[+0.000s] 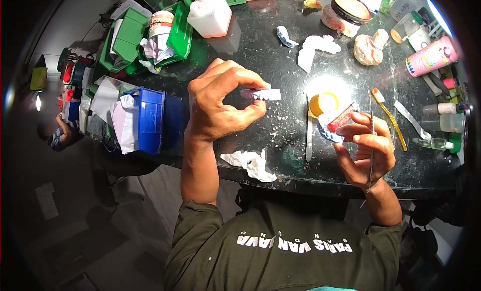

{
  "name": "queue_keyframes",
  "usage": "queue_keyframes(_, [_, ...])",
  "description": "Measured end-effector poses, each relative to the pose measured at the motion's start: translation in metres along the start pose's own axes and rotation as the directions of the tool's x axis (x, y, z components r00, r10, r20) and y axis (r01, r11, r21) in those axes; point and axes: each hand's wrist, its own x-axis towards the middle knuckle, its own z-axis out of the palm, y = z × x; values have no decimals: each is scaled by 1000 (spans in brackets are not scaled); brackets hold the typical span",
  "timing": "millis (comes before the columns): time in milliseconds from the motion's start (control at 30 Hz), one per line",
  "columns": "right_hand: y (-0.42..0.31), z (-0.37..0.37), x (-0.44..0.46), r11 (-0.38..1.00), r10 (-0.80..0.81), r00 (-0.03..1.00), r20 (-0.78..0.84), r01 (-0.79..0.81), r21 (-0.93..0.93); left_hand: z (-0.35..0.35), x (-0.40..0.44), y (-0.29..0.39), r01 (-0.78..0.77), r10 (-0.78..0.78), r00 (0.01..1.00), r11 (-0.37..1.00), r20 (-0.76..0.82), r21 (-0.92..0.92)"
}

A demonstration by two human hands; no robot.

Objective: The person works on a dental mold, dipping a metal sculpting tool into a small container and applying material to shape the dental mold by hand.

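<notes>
My left hand [215, 100] is raised over the dark worktop, thumb and forefinger pinching a small white and pale purple dental cast [268, 94] by its end. In my right hand [373, 148] is a curved white dental cast with blue marks [328, 133]. A red block [342, 117], perhaps wax, sits against that cast; I cannot tell if the two are joined. A thin metal hand tool [372, 160] runs between the fingers of the same hand. Just behind the cast lies a round yellow-orange pot [323, 103], with a slim knife [309, 140] beside it.
Crumpled tissue [250, 164] lies near the front edge of the worktop [240, 125]. To the left stand a blue bin [150, 120] and a green bin [180, 35]. A yellow toothbrush [390, 118] and small bottles [441, 108] are at right. Another blue-marked cast [286, 36] lies behind.
</notes>
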Motion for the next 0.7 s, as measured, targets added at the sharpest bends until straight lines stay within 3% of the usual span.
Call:
queue_keyframes(133, [0,-2,0,1000,-5,1000,9,5,-23,-2,1,0,-44,40,998,995,40,91])
queue_keyframes(233, [0,-2,-2,1000,-1,1000,7,1,-21,0,2,1,11,-12,1000,1000,25,29])
queue_keyframes(333, [-1,-3,-1,999,-14,1000,26,15,-29,4,-5,2,241,-234,970,951,61,-192])
queue_keyframes(367, [-1,-4,-1,999,-16,999,35,18,-40,7,-8,1,368,-348,930,859,122,-356])
queue_keyframes(500, [-2,-2,-1,1000,-5,1000,26,5,-1,12,-7,4,448,-431,887,709,169,-545])
queue_keyframes(700, [-2,-1,-1,1000,-15,1000,15,14,6,14,-6,5,442,-434,886,680,164,-586])
